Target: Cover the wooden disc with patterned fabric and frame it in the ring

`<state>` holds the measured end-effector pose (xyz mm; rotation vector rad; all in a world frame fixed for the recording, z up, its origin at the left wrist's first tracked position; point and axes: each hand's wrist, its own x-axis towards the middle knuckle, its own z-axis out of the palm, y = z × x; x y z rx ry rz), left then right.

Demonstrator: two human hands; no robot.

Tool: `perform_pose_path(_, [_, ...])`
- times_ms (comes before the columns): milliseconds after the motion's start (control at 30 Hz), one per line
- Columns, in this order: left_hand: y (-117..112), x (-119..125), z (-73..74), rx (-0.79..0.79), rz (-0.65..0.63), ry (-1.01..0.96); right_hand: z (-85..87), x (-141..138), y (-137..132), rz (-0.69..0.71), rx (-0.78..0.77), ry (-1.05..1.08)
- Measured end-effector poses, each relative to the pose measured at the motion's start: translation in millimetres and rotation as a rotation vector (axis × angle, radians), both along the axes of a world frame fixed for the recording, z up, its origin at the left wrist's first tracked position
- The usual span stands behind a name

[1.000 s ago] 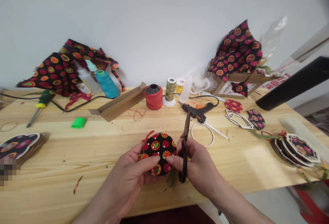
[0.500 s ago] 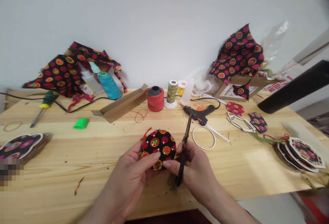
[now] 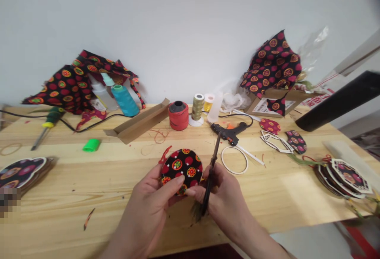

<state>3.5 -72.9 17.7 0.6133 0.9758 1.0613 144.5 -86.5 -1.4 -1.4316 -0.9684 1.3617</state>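
Note:
A round disc covered in black fabric with red, orange and green motifs and small white dots [image 3: 182, 168] is pinched in my left hand [image 3: 151, 201], thumb lying across its face. My right hand [image 3: 227, 195] is closed around a pair of dark scissors [image 3: 211, 172], blades pointing up and away. The tip of the right thumb also touches the lower right edge of the disc. A red cord [image 3: 165, 155] sticks out at the disc's upper left. Dark green threads [image 3: 196, 210] hang beneath, between the hands; where they are attached is hidden.
A black glue gun [image 3: 228, 132] and a white ring [image 3: 234, 160] lie just past my right hand. Thread spools, including a red one [image 3: 178, 115], stand along the wall. Decorated ornaments [image 3: 350, 176] lie at right, a screwdriver [image 3: 44, 132] and green cap [image 3: 91, 145] at left.
The view has shifted slightly, so the tabletop things sit a little further left. The disc and the scissors are held as before, with the red cord showing more clearly.

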Motion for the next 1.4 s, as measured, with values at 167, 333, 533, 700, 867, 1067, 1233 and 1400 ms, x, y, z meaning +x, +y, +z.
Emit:
perform_pose_path(167, [-2,3,0.2,0.001,0.013,0.011,-4.1,-1,0,0.02,0.014,-0.079])
perform_pose_path(333, [-2,3,1.5,0.023,0.026,0.003,-2.7,-1,-1,0.036,0.035,-0.207])
perform_pose_path(533, [-1,1,5.6,-0.019,0.01,-0.033,7.3,4,0,0.027,0.014,-0.081])
perform_pose_path(700, [2,0,4.3,-0.036,0.011,-0.037,8.7,14,4,0.006,0.043,-0.156])
perform_pose_path(867, [1,3,4.1,-0.02,-0.009,-0.044,5.9,15,7,0.018,0.043,-0.191])
perform_pose_path(1067, [0,3,5.6,-0.015,0.002,-0.036,7.3,16,6,0.031,0.035,-0.192])
perform_pose_path(1233, [1,-1,4.9,-0.037,0.015,-0.03,4.2,23,7,-0.012,0.051,-0.215])
perform_pose_path(1400, [2,-1,3.5,-0.075,-0.009,-0.015,1.2,26,9,-0.023,0.07,-0.27])
